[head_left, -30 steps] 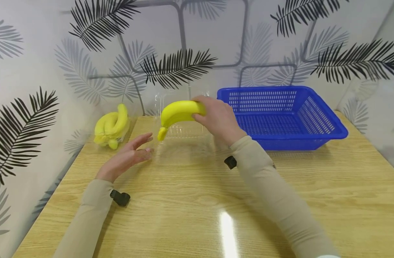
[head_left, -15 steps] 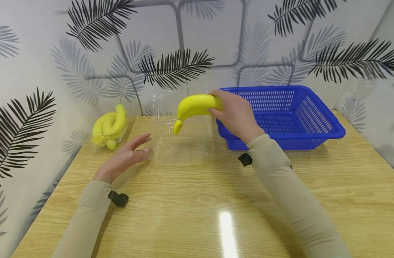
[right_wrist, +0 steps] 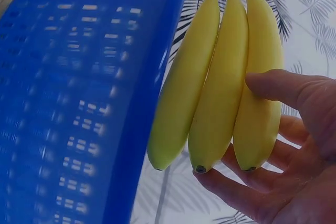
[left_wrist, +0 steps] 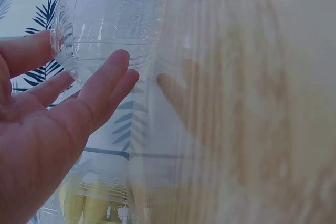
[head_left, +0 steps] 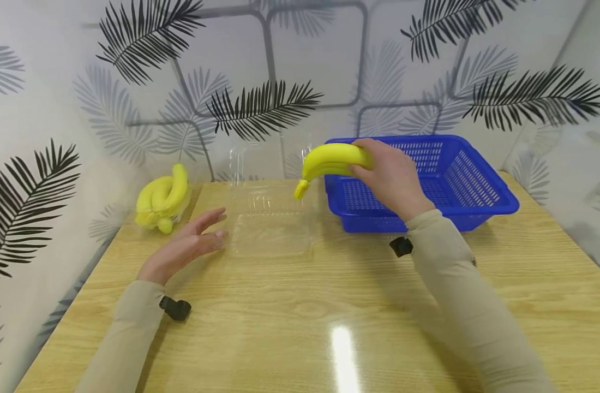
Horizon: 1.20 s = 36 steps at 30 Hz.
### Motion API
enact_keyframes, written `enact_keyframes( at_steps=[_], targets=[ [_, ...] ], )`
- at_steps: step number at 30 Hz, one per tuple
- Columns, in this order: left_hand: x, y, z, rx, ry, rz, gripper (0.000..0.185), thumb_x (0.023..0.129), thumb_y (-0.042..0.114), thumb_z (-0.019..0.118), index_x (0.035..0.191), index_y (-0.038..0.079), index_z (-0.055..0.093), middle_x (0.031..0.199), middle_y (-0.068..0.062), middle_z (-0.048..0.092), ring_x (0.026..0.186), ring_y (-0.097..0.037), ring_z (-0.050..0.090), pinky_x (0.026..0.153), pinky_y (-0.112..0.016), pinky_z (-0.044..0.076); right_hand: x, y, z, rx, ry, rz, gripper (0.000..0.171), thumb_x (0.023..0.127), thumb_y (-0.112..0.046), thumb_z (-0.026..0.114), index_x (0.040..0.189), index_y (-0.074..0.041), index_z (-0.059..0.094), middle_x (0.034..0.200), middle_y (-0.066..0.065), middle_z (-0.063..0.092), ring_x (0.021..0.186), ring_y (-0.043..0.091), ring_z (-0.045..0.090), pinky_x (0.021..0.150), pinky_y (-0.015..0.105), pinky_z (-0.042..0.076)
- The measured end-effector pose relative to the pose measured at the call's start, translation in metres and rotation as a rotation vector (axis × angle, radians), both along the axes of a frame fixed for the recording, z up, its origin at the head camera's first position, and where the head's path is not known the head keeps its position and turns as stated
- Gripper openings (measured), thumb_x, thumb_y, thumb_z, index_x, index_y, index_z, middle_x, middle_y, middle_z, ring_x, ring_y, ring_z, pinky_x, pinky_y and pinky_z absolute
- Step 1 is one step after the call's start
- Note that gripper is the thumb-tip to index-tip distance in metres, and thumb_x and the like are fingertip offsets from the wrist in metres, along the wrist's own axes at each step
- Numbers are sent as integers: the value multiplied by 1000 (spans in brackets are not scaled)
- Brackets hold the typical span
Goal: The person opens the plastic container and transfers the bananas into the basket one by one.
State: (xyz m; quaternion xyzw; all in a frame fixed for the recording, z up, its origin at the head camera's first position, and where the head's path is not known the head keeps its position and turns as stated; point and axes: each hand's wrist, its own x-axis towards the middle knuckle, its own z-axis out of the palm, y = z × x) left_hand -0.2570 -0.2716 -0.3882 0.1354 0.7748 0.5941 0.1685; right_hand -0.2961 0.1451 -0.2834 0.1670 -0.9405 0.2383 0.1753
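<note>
My right hand [head_left: 390,177] grips a bunch of three yellow bananas [head_left: 331,161] by their tips, in the air over the left rim of the blue basket [head_left: 496,204]. In the right wrist view the bananas [right_wrist: 226,82] hang beside the basket [right_wrist: 79,103], fingers curled under them and thumb [right_wrist: 286,90] on top. My left hand [head_left: 194,243] rests open on the table, fingers straight, beside an open clear plastic clamshell box [head_left: 270,218]. In the left wrist view the fingertips [left_wrist: 118,64] are at the clear box [left_wrist: 105,24].
A second bunch of bananas [head_left: 162,199] lies in a clear wrapper at the back left of the wooden table [head_left: 329,316]. The leaf-patterned wall stands close behind the table and along its left side.
My right hand has carried the bananas to the right, from above the clear box to the basket's left rim. The left hand has stayed in place.
</note>
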Motion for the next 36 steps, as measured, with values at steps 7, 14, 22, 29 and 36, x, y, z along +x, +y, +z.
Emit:
enact_keyframes(
  at_steps=[7,14,22,29,36],
  targets=[
    [0,0,-1,3,-2,6,67,101,13,54,158,14,19,162,-10,15,138,-37,34,111,-50,32,1,26,-3,-30,6,-33,43,93,-20,70,133,-9,58,119,15,64,91,33,60,75,51,48],
    [-1,-1,-1,-12,-1,13,66,102,13,53,158,15,19,161,-9,17,138,-34,35,111,-48,33,4,45,-4,-29,-11,-71,46,93,-22,70,135,-8,56,123,18,63,98,37,59,79,56,46],
    [0,0,-2,0,-4,0,67,101,14,55,158,15,19,162,-9,16,139,-36,32,111,-49,32,4,66,-12,-16,-14,-119,46,95,-24,68,135,-6,56,124,21,62,100,42,57,81,60,43],
    [0,1,-2,-10,-2,0,66,101,13,54,157,15,20,162,-9,16,139,-35,33,112,-50,31,1,83,-27,16,-63,-151,46,94,-22,69,134,-4,56,122,23,62,93,42,58,75,56,45],
    [-1,-1,-3,9,-6,-4,67,101,12,54,158,15,19,162,-10,14,140,-37,32,112,-50,30,-7,96,-38,38,-86,-151,44,93,-20,69,131,-4,57,117,23,63,86,39,57,70,52,42]
  ],
)
